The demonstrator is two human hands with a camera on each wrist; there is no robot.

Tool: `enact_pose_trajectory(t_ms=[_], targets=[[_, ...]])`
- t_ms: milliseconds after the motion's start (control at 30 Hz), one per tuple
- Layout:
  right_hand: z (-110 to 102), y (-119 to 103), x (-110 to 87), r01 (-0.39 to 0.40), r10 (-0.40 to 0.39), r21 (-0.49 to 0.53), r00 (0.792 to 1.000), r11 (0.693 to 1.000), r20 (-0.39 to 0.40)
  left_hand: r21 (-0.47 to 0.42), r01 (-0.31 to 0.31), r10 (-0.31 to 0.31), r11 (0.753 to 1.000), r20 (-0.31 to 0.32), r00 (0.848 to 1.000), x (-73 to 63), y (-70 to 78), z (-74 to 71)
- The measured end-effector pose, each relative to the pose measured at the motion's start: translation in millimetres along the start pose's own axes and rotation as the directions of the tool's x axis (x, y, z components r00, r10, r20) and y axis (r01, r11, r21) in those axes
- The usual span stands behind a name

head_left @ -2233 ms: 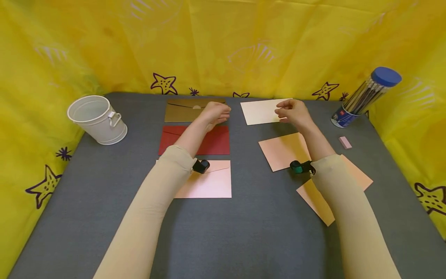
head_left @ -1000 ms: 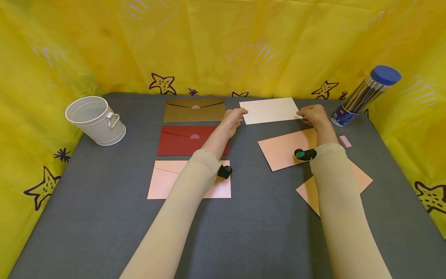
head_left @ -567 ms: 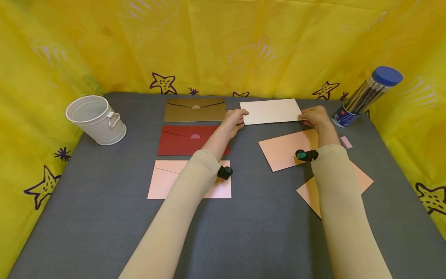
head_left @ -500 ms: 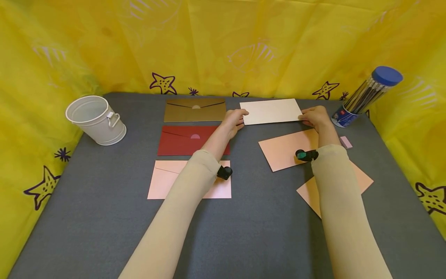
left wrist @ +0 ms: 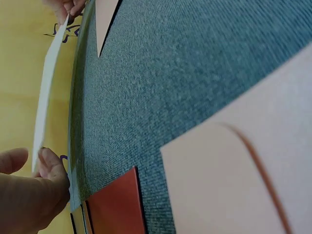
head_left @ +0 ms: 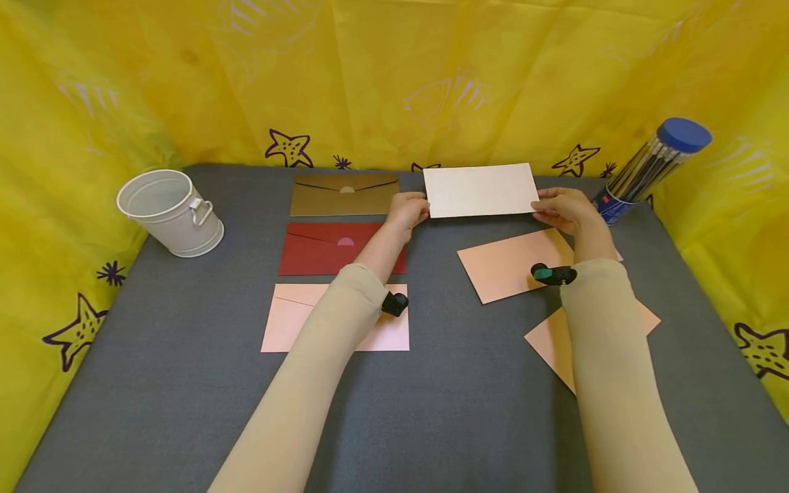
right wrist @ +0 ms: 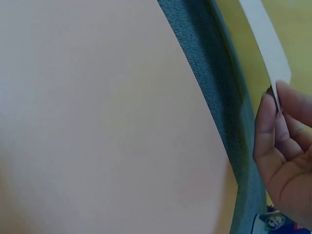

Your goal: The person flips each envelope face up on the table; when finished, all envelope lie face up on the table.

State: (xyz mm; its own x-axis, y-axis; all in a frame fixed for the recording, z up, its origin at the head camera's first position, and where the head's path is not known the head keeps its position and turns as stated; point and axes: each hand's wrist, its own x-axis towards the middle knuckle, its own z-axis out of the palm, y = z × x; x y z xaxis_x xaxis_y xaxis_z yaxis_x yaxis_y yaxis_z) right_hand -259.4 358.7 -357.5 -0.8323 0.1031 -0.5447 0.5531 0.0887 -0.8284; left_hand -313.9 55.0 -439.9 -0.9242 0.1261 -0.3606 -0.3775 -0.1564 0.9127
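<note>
At the far side of the table, a plain white envelope [head_left: 481, 192] is held up between both hands, tilted, its near face without a flap. My left hand [head_left: 407, 211] pinches its left end between thumb and fingers, as the left wrist view shows with the hand [left wrist: 36, 192] at the lower end. The other end is pinched by my right hand [head_left: 566, 207]; in the right wrist view, that hand's thumb and fingers [right wrist: 287, 146] meet at the corner. Left of it lie a gold envelope [head_left: 345, 198], a red envelope [head_left: 314, 250] and a pink envelope [head_left: 292, 325].
Two peach envelopes [head_left: 502, 263] [head_left: 551, 346] lie askew under the right forearm. A white metal bucket [head_left: 179, 219] stands at the left. At the right, a blue-capped tub of pencils [head_left: 641, 171] leans by the yellow curtain [head_left: 370, 82].
Both hands have come to the ends of the white envelope, gripped it and raised it from the table, tilting its face toward me. The right hand has shifted slightly right.
</note>
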Motion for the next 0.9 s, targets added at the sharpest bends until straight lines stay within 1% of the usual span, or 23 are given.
enact_pose_trajectory(t_ms=[33,100,133,167,200,233,333,400,433,467,600,700,767,833,900], targets=[[-1.0,-0.2,-0.4,-0.008,0.008,0.010,1.000,1.000,0.015,0.024,-0.004,0.004,1.000,-0.008,1.000,-15.2,9.1,1.0],[-2.5,-0.2,-0.7,-0.010,0.010,0.014,0.999,1.000,0.037,0.073,0.003,0.000,0.997,-0.034,0.999,-49.8,30.9,4.7],[-3.1,0.0,-0.7,-0.003,0.003,0.007,0.999,1.000,0.048,0.086,-0.002,0.006,0.996,-0.042,0.999,-63.5,39.4,6.5],[-3.5,0.3,-0.7,0.005,-0.005,0.004,0.999,1.000,0.054,0.095,-0.006,0.011,0.995,-0.045,0.999,-75.8,47.1,7.8],[-3.9,0.6,-0.5,0.014,-0.014,0.003,0.998,1.000,0.054,0.100,-0.005,0.009,0.995,-0.048,0.999,-79.4,50.6,8.3],[-3.9,0.9,-0.5,0.023,-0.023,0.002,0.998,1.000,0.053,0.105,-0.005,0.010,0.994,-0.047,0.999,-87.0,55.7,9.1],[-3.9,1.4,-0.1,0.039,-0.039,0.016,0.998,0.999,0.041,0.129,-0.015,0.023,0.992,-0.058,0.998,-85.3,56.7,8.6],[-4.3,1.5,0.0,0.046,-0.047,0.032,0.998,0.998,0.033,0.145,-0.030,0.041,0.989,-0.074,0.996,-74.8,51.5,7.2],[-4.5,1.4,-0.3,0.048,-0.049,0.040,0.998,0.998,0.034,0.153,-0.042,0.055,0.987,-0.079,0.995,-74.7,51.1,6.7],[-5.1,1.2,-0.7,0.049,-0.051,0.047,0.998,0.998,0.034,0.160,-0.054,0.068,0.986,-0.085,0.994,-68.0,47.2,5.2],[-8.0,1.0,-4.4,0.065,-0.067,0.067,0.997,0.996,0.025,0.168,-0.093,0.112,0.981,-0.104,0.988,-65.2,44.6,2.9],[-9.6,0.8,-7.3,0.092,-0.092,0.073,0.996,0.993,-0.001,0.147,-0.112,0.128,0.983,-0.109,0.986,-65.5,44.3,1.7],[-10.3,0.8,-8.0,0.111,-0.112,0.068,0.994,0.991,0.004,0.125,-0.123,0.137,0.985,-0.112,0.984,-65.6,44.2,1.7],[-11.1,0.8,-8.1,0.118,-0.121,0.077,0.992,0.990,0.029,0.093,-0.135,0.146,0.986,-0.118,0.982,-65.3,44.3,2.0],[-12.0,1.3,-8.2,0.122,-0.128,0.082,0.989,0.989,0.075,0.060,-0.145,0.152,0.988,-0.124,0.981,-65.1,44.5,2.3]])
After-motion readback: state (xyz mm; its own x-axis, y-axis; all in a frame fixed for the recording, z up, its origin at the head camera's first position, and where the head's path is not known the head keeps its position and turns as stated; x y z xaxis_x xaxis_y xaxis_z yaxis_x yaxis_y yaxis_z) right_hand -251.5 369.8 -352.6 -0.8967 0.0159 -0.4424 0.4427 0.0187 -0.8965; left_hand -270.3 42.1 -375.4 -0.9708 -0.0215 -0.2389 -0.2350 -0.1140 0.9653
